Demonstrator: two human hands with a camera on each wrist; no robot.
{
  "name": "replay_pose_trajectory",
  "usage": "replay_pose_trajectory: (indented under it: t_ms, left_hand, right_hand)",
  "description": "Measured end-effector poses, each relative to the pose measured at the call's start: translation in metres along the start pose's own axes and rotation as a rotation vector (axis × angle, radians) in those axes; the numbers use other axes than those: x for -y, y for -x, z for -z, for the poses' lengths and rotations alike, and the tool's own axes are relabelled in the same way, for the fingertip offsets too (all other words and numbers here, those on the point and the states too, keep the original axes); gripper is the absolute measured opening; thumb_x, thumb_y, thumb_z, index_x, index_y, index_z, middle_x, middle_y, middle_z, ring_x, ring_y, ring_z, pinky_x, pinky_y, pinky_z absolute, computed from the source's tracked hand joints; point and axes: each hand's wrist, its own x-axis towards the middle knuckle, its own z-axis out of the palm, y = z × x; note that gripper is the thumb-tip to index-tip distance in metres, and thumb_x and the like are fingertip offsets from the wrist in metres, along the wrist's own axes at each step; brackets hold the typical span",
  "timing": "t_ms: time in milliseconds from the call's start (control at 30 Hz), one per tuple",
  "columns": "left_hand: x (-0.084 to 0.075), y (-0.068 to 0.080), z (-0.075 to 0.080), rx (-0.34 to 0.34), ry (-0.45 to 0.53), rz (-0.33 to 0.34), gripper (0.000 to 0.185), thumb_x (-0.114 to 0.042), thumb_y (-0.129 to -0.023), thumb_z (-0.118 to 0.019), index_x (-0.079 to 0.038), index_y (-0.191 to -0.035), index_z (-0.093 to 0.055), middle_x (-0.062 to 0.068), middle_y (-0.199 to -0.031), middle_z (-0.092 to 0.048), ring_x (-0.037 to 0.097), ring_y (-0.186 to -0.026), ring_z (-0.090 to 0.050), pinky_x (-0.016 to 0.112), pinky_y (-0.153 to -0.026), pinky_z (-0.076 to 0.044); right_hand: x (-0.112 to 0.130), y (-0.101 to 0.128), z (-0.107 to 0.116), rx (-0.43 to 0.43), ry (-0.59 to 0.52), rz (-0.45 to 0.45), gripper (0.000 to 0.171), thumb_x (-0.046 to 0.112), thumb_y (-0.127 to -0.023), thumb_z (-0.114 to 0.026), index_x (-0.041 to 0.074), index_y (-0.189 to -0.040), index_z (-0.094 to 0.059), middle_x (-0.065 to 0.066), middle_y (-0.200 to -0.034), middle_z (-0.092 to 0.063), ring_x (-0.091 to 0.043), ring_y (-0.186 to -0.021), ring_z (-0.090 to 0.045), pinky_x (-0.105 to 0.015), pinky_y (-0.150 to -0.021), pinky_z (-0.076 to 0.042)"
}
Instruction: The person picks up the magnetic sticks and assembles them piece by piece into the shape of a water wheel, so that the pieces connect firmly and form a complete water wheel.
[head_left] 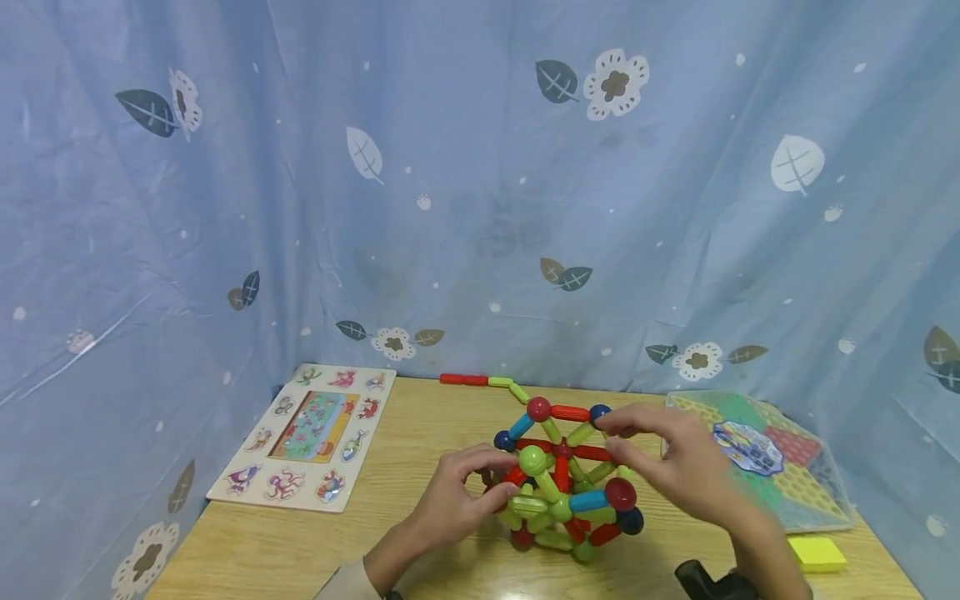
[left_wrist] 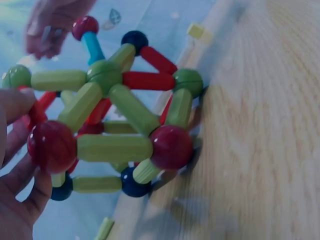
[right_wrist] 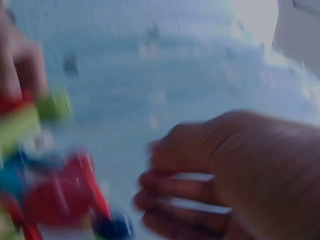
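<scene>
Both hands grip the rod-and-ball frame [head_left: 566, 483]: left [head_left: 457, 492] curled, right [head_left: 675, 467] seemingly pinching.

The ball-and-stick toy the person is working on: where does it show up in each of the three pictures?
Head view: the ball-and-stick toy sits low at centre on the wooden table, between both hands.
Left wrist view: it fills the left and middle, seen close up.
Right wrist view: blurred, at the left edge.
Shared landmark: the blue leaf-print curtain, behind the toy in all three.
</scene>
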Motion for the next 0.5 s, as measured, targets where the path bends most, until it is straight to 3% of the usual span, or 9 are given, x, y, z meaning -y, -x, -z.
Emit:
replay_pose_trajectory:
  t_ms: [67,133,233,300,400,500]
  left_hand:
    - [0.0,0.0,0.002,0.008,0.006,0.007,0.02,-0.015,-0.102,-0.08,-0.017,-0.121,-0.081,0.001,-0.102,-0.079,0.006,-0.084,-0.068,0.03,-0.074,-0.062]
    - [-0.001,0.0,0.002,0.003,0.0,0.012,0.021,-0.015,-0.101,-0.081,-0.018,-0.121,-0.081,0.0,-0.102,-0.079,0.006,-0.085,-0.068,0.031,-0.075,-0.061]
    - [-0.002,-0.003,0.0,-0.025,-0.044,-0.007,0.02,-0.019,-0.098,-0.084,-0.018,-0.118,-0.081,-0.002,-0.102,-0.079,0.007,-0.085,-0.068,0.033,-0.074,-0.061]
    - [-0.004,-0.005,-0.003,-0.053,-0.068,-0.018,0.017,-0.021,-0.097,-0.086,-0.019,-0.114,-0.082,-0.004,-0.103,-0.08,0.006,-0.086,-0.069,0.034,-0.075,-0.062]
    - [-0.004,-0.007,-0.007,-0.089,-0.079,-0.037,0.014,-0.02,-0.096,-0.087,-0.018,-0.109,-0.083,-0.003,-0.103,-0.081,0.006,-0.087,-0.07,0.034,-0.074,-0.063]
    - [-0.005,-0.007,-0.008,-0.102,-0.066,-0.02,0.012,-0.019,-0.096,-0.087,-0.017,-0.108,-0.085,-0.003,-0.103,-0.082,0.005,-0.09,-0.073,0.034,-0.076,-0.064]
  right_hand:
    - [-0.023,0.007,0.007,-0.075,-0.035,-0.067,0.023,0.004,-0.101,-0.076,0.019,-0.118,-0.082,0.003,-0.111,-0.082,-0.001,-0.095,-0.073,-0.022,-0.077,-0.058]
    - [-0.047,0.015,0.01,-0.051,-0.115,-0.162,0.02,0.004,-0.104,-0.074,0.014,-0.119,-0.081,-0.002,-0.113,-0.082,-0.002,-0.096,-0.074,-0.021,-0.078,-0.059]
    - [-0.081,0.023,0.002,0.112,-0.246,-0.308,0.021,0.011,-0.106,-0.073,0.01,-0.126,-0.078,-0.008,-0.12,-0.08,-0.006,-0.101,-0.076,-0.023,-0.082,-0.062]
    - [-0.099,0.027,-0.009,0.255,-0.327,-0.373,0.03,0.015,-0.106,-0.074,0.005,-0.134,-0.074,-0.013,-0.128,-0.077,-0.007,-0.105,-0.076,-0.024,-0.086,-0.063]
    - [-0.117,0.029,-0.028,0.397,-0.459,-0.413,0.046,0.013,-0.106,-0.072,-0.007,-0.146,-0.063,-0.023,-0.135,-0.072,-0.009,-0.111,-0.075,-0.025,-0.091,-0.063]
    - [-0.125,0.03,-0.043,0.453,-0.555,-0.415,0.052,0.009,-0.105,-0.071,-0.012,-0.15,-0.056,-0.029,-0.137,-0.07,-0.011,-0.115,-0.074,-0.025,-0.094,-0.061]
